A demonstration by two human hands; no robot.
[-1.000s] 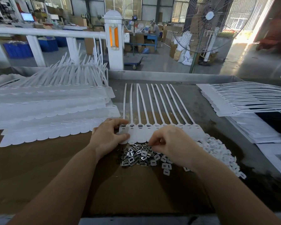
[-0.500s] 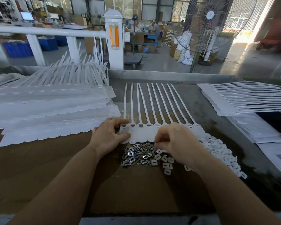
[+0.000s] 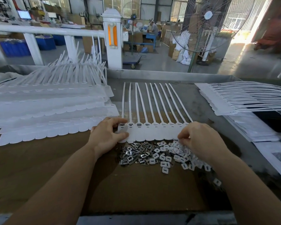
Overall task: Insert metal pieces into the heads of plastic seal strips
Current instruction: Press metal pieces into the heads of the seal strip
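Joined row of white seal strips [image 3: 154, 133] lying flat at mid-table, tails fanned toward the far edge, heads toward the near side; metal visible in the four leftmost head slots. Left end of the row pinched by the left hand [image 3: 106, 135], thumb on the tab, index finger curled over the top. Right hand [image 3: 199, 140] at the row's right end, fingers curled down at the tab edge; whether anything is held, cannot tell. Just below the heads, a heap of metal pieces [image 3: 133, 154], merging rightward into small white plastic caps [image 3: 173, 155]. Stacked strips [image 3: 52, 109] at left, another stack [image 3: 243, 99] at right, all on the table [image 3: 136, 192]. Standing fan [image 3: 206, 25] beyond.
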